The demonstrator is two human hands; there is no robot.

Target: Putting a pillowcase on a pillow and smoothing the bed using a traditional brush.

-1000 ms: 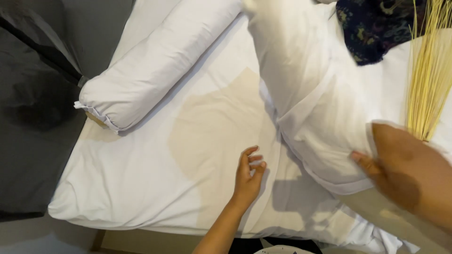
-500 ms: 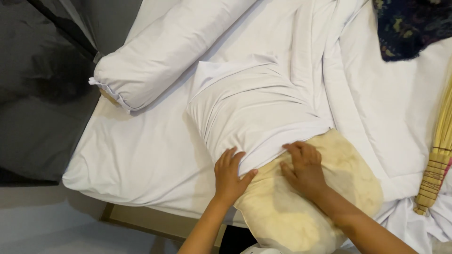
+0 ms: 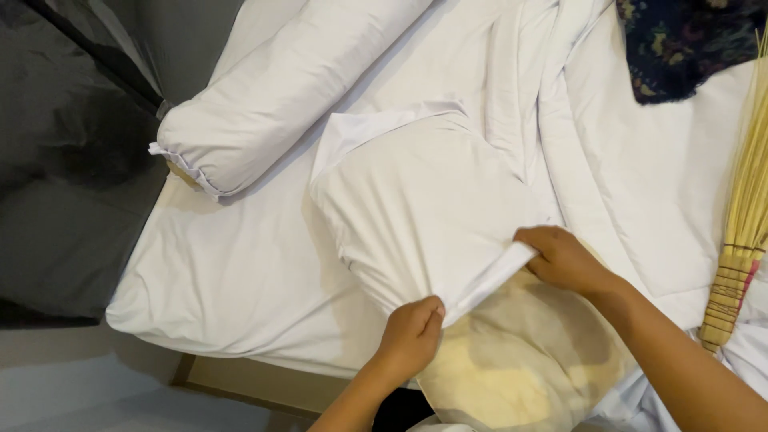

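Pinching the pillowcase (image 3: pixel 424 208) hem, both hands' fingers (image 3: pixel 428 312); pillow (image 3: pixel 520 360) lies diagonally, bare end nearest.

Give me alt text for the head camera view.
Two bare hands, left hand and right hand, grip the open edge of a white pillowcase half covering a yellowed pillow on a white-sheeted bed. A white bolster lies beyond, a straw broom at right.

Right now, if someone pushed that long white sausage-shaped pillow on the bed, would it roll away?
The long white bolster pillow would probably roll a little, since it is rounded like a tube. It looks soft and puffy, so likely light, and bending rather than staying stiff when lifted. The wrinkled white bed sheet under it would probably slow it.
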